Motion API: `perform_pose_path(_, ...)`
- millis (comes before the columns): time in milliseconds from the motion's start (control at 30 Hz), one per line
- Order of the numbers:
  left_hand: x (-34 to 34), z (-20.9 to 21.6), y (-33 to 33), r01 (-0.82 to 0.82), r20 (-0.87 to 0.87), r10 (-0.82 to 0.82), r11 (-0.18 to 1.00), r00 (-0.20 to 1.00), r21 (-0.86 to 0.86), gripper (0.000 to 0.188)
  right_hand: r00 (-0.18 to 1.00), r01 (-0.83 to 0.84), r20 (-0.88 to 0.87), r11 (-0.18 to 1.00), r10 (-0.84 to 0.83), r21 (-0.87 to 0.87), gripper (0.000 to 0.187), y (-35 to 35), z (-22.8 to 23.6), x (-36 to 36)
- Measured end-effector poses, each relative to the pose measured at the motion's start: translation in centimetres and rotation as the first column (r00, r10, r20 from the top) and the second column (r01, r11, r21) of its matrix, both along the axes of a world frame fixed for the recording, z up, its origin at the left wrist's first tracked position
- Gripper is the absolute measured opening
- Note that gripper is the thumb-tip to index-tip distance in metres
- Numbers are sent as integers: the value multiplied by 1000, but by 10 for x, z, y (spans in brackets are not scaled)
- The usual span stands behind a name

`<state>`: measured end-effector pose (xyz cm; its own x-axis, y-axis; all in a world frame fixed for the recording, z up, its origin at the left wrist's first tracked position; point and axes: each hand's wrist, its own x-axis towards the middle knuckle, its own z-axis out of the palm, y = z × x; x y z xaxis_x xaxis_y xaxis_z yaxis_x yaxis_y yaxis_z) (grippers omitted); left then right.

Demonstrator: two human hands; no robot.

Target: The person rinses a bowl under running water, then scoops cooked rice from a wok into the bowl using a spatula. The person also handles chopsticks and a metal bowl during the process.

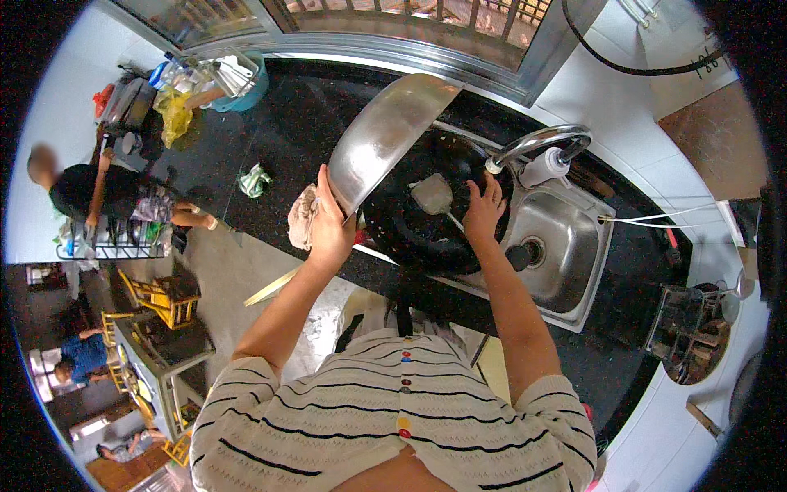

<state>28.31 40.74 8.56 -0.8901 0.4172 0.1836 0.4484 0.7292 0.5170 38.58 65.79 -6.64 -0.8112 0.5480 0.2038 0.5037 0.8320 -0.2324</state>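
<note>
My left hand [332, 232] grips the lower rim of a large, shiny stainless-steel bowl [385, 135], tilted up on edge at the left of a black wok [422, 242]. A pinkish cloth [303, 217] hangs beside that hand's fingers. The wok sits over the left part of the sink, and a metal spatula [432, 195] lies in it, its handle running toward my right wrist. Over the wok's right side is my right hand [485, 209], fingers apart, with nothing visibly gripped; its underside is hidden.
The curved faucet [541, 139] arches over the wok's right edge. Beside it is a steel sink basin [561, 238]. A crumpled green-white wrapper [254, 180] lies on the black counter [283, 115]. A blue basin [246, 90] holds items. Another person [106, 193] stands at the left.
</note>
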Motion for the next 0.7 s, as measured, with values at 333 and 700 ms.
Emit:
perform_pose_path(333, 10, -25, -6, 68, -9, -67, 987, 998, 146, 83, 982, -36, -182, 905, -46, -424, 69, -3, 35, 5)
perform_pose_path(700, 22, -32, -16, 61, 5, -64, 962, 998, 265, 80, 944, -134, -329, 889, -20, -439, 59, -26, 27, 4)
